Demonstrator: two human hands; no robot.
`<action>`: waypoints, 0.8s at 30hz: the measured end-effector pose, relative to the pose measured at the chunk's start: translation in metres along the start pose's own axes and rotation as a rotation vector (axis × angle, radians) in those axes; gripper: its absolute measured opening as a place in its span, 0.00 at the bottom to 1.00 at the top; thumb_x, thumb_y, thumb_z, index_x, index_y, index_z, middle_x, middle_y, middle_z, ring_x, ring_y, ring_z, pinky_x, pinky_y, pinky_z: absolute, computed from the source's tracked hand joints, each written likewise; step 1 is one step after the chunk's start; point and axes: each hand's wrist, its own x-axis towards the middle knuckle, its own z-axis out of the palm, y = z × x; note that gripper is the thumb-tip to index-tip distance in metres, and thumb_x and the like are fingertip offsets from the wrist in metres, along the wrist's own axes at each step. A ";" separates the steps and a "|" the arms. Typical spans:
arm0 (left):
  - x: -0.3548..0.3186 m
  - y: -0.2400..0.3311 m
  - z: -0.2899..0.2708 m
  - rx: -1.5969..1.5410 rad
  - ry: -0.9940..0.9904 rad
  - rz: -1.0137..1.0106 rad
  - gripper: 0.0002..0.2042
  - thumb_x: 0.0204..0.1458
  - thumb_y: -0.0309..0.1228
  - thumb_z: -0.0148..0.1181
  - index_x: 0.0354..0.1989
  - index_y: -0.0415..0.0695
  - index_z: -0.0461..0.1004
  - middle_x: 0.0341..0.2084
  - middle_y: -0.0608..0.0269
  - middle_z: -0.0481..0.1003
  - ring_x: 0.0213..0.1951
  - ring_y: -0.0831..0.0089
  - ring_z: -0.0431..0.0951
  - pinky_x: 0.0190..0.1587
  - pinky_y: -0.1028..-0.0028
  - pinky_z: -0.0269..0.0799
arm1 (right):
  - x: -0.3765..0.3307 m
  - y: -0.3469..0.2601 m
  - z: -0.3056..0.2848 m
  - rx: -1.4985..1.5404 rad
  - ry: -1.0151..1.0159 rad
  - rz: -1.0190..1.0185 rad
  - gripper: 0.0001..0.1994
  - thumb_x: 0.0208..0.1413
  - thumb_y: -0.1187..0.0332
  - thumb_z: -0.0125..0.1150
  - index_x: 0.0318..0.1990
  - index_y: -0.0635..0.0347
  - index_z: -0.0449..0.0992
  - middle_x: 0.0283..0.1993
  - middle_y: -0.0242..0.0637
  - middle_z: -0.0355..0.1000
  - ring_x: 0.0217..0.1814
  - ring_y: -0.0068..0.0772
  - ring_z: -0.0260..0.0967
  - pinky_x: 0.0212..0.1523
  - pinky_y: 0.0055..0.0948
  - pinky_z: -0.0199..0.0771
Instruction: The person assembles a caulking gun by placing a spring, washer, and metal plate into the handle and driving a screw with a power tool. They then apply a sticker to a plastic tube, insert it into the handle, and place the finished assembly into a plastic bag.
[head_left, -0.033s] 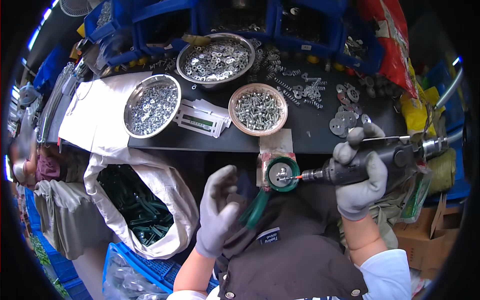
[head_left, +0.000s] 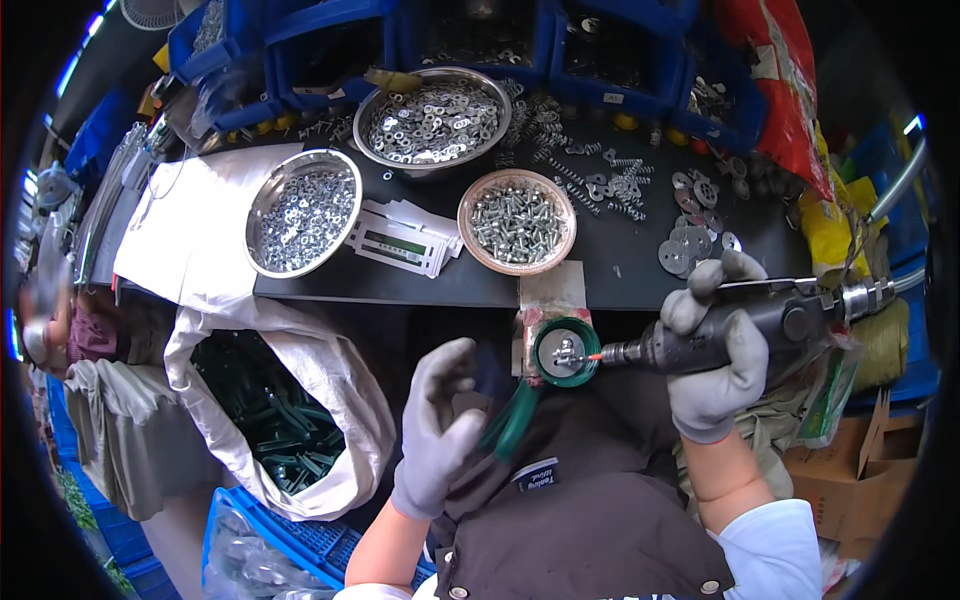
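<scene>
My right hand, in a pale grey glove, is wrapped round a dark power screwdriver. Its orange-collared bit points left and reaches a screw at the middle of a metal disc. That disc sits inside a green ring-shaped part, whose long green handle slants down toward my lap. The ring rests against a small block at the bench's front edge. Gloved too, my left hand is beside the handle, fingers curved and thumb apart, with nothing visible in it.
On the dark bench stand a bowl of nuts, a bowl of washers and a dish of screws. Springs and loose discs lie at right. Left of me, a white sack holds green parts. Blue bins line the back.
</scene>
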 end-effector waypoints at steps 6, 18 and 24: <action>-0.007 0.002 0.001 0.266 -0.224 -0.256 0.12 0.52 0.35 0.62 0.34 0.36 0.77 0.25 0.57 0.75 0.30 0.74 0.76 0.35 0.72 0.71 | -0.003 -0.010 0.048 -0.341 -0.061 0.176 0.30 0.53 0.65 0.61 0.63 0.56 0.59 0.43 0.39 0.66 0.34 0.29 0.70 0.37 0.32 0.70; -0.012 0.007 0.008 0.167 -0.315 -0.472 0.15 0.57 0.35 0.56 0.21 0.38 0.71 0.13 0.64 0.69 0.18 0.80 0.66 0.24 0.73 0.61 | 0.008 0.009 0.060 -0.376 -0.355 0.248 0.16 0.53 0.73 0.65 0.47 0.53 0.67 0.37 0.40 0.67 0.31 0.33 0.70 0.36 0.31 0.73; -0.020 0.023 0.021 0.233 -0.161 -0.426 0.14 0.56 0.34 0.56 0.24 0.35 0.72 0.14 0.61 0.68 0.21 0.82 0.66 0.25 0.73 0.63 | 0.008 0.011 0.055 -0.294 -0.365 0.147 0.25 0.53 0.84 0.54 0.60 0.64 0.63 0.50 0.45 0.69 0.38 0.25 0.71 0.37 0.28 0.78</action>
